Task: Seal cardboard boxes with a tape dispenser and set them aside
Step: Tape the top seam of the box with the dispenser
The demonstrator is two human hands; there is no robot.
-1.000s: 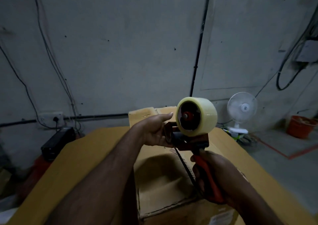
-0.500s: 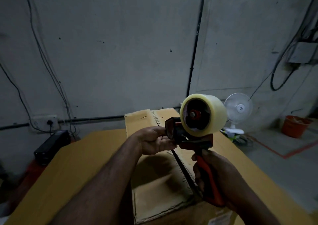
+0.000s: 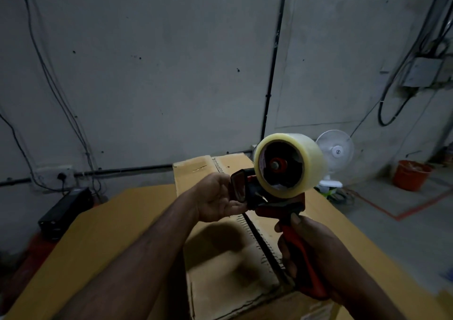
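Head view: R hand (image 3: 316,253) grips red handle of tape dispenser (image 3: 269,198), held above cardboard box (image 3: 220,253) seam. L hand (image 3: 215,201) at dispenser's front end, fingers apparently curled round it, partly hidden.

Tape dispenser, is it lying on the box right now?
No, the right hand grips the tape dispenser by its handle, held up above the cardboard box.

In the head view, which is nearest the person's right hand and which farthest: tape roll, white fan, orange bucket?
1. Tape roll, just above the right hand, on the dispenser that hand grips.
2. White fan, farther back, slightly right.
3. Orange bucket, far right on the floor.
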